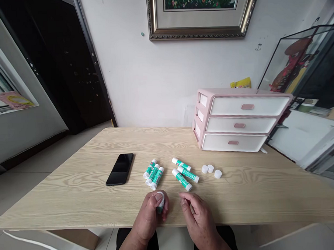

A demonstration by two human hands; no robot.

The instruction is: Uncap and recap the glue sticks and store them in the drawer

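Observation:
My left hand [151, 213] is wrapped round a glue stick [160, 201] near the table's front edge, its thumb on the white end. To the right, my right hand [198, 216] has its fingers curled together; whether something small is between them cannot be made out. Beyond my left hand lie several green-and-white sticks side by side, one of them a glue stick [157, 177]. A second group, with another glue stick [182, 180], lies beyond my right hand. Several loose white caps, among them a white cap [218, 174], sit further right.
A black phone [120, 169] lies left of the sticks on the wooden table [83, 173]. At the back right stands a pink and white drawer unit [239, 122], with a yellow packet [242, 83] behind its top. The wall is behind the table.

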